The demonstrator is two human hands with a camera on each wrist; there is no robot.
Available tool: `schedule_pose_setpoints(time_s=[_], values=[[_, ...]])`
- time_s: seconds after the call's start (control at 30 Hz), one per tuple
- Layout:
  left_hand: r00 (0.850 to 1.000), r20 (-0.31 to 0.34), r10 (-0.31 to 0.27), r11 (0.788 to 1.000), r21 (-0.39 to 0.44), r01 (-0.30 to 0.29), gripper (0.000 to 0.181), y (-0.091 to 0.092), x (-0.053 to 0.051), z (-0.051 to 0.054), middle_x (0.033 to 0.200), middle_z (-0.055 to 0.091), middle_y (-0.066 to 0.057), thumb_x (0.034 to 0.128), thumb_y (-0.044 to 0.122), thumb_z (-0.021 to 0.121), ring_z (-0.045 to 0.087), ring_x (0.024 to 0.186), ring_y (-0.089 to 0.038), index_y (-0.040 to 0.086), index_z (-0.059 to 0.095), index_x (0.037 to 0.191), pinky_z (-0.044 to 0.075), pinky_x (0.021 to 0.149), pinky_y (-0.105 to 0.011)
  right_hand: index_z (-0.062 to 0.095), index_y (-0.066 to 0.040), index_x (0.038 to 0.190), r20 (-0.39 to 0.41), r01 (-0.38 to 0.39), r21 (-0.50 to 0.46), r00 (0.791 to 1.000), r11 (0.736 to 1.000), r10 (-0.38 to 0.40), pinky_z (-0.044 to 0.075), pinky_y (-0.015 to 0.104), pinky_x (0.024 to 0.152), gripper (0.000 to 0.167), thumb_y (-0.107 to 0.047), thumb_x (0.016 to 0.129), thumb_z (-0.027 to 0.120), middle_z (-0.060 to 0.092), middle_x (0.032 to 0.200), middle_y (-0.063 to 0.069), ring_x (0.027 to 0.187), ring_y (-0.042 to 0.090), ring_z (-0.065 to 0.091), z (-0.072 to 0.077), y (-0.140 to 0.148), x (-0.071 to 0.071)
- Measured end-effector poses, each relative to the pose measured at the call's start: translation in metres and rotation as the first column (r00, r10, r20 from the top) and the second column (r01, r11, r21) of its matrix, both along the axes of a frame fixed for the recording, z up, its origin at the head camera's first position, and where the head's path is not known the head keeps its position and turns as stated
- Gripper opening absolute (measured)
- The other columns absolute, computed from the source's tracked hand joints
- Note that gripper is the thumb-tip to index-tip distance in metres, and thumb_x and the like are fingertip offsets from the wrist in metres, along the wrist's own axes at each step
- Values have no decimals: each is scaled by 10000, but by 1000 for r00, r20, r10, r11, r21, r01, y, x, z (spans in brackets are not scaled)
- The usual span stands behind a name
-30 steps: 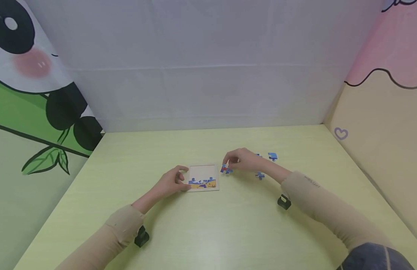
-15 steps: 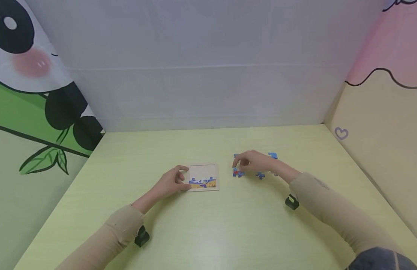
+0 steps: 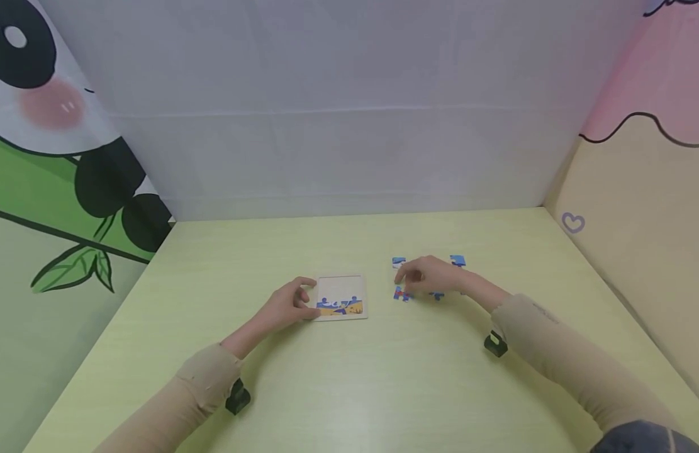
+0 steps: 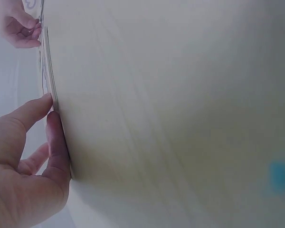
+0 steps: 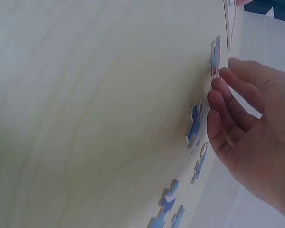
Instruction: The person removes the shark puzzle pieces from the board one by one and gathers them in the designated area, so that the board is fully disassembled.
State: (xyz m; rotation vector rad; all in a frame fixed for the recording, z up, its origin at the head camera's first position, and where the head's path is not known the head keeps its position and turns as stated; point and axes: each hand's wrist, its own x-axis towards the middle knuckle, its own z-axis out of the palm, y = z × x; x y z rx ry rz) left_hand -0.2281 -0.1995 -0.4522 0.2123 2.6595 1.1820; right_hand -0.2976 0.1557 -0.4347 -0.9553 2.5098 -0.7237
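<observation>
A square puzzle board (image 3: 340, 286) lies on the table, its bottom strip filled with orange and blue pieces. My left hand (image 3: 287, 303) holds the board's left side, index finger near the upper corner and thumb at the lower one; the left wrist view shows finger and thumb at its thin edge. To the right, my right hand (image 3: 431, 275) hovers low over loose pieces, fingers loosely bent with nothing between them. A red and blue puzzle piece (image 5: 215, 56) lies flat just beyond its fingertips. Another blue puzzle piece (image 5: 194, 126) rests beside the fingers.
Around the right hand lie more loose pieces: a blue and white piece (image 3: 399, 262), a light blue piece (image 3: 457, 260) and a blue piece (image 3: 436, 295) partly covered by the hand. A pale wall (image 3: 349, 157) stands behind the table (image 3: 326, 377).
My right hand has moved right, carrying the red and blue puzzle piece away from the board, and has let it go on the table. The left hand stays on the board.
</observation>
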Motion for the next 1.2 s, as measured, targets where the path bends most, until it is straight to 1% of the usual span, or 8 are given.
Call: schedule_pose_setpoints(time_s=[0.1, 0.2, 0.27, 0.43, 0.57, 0.73, 1.2], values=[[1000, -9, -4, 1000, -17, 4, 665, 0, 1, 1, 1013, 562, -94, 819, 135, 795, 621, 834, -141, 53, 483, 1401, 480, 686, -254, 690, -183, 1129, -17, 24, 3, 1000, 1000, -24, 480, 268, 784, 283, -233, 861, 768, 644, 925, -40, 837, 116, 555, -3, 0, 3], [1000, -15, -9, 1000, -30, 8, 667, 1, 1, 1, 1013, 564, -94, 823, 144, 794, 607, 832, -147, 55, 482, 1405, 465, 693, -258, 688, -185, 1131, -56, 36, 6, 998, 999, -35, 461, 281, 804, 343, -264, 820, 807, 631, 961, -35, 878, 130, 532, -5, 0, 7], [1000, -16, -10, 999, -32, 9, 669, 0, 1, 1, 1014, 565, -97, 823, 147, 795, 603, 832, -151, 53, 481, 1406, 461, 697, -262, 690, -193, 1133, -86, 44, 11, 995, 999, -43, 461, 295, 824, 349, -258, 813, 810, 634, 973, -41, 898, 138, 535, -7, -1, 10], [1000, -18, -9, 999, -37, 8, 667, 0, 2, -1, 1014, 563, -97, 823, 154, 796, 598, 836, -150, 52, 482, 1403, 457, 695, -262, 697, -221, 1121, -151, 44, 17, 988, 999, -41, 476, 301, 850, 294, -206, 834, 762, 643, 976, -70, 915, 115, 553, -11, -2, 14], [1000, -17, -7, 999, -44, 7, 663, 0, 1, -2, 1014, 560, -94, 827, 160, 795, 589, 834, -151, 60, 483, 1403, 452, 692, -260, 703, -213, 1104, -159, 29, 3, 987, 1000, -28, 487, 308, 856, 268, -162, 843, 737, 652, 991, -62, 924, 111, 569, -10, 0, 15], [1000, -16, -13, 999, -37, 12, 662, 0, 2, -1, 1016, 561, -100, 828, 155, 793, 593, 835, -152, 55, 480, 1404, 457, 686, -261, 708, -191, 1095, -163, 17, -11, 986, 1000, -18, 497, 319, 865, 266, -140, 836, 747, 656, 995, -38, 932, 117, 583, -8, 3, 15], [1000, -21, -11, 999, -43, 10, 661, 1, 2, 1, 1017, 572, -96, 829, 158, 791, 592, 836, -156, 68, 485, 1409, 459, 694, -262, 707, -187, 1103, -162, 23, -5, 987, 1000, -24, 492, 321, 863, 281, -156, 831, 766, 662, 991, -33, 934, 127, 577, -6, 3, 18]])
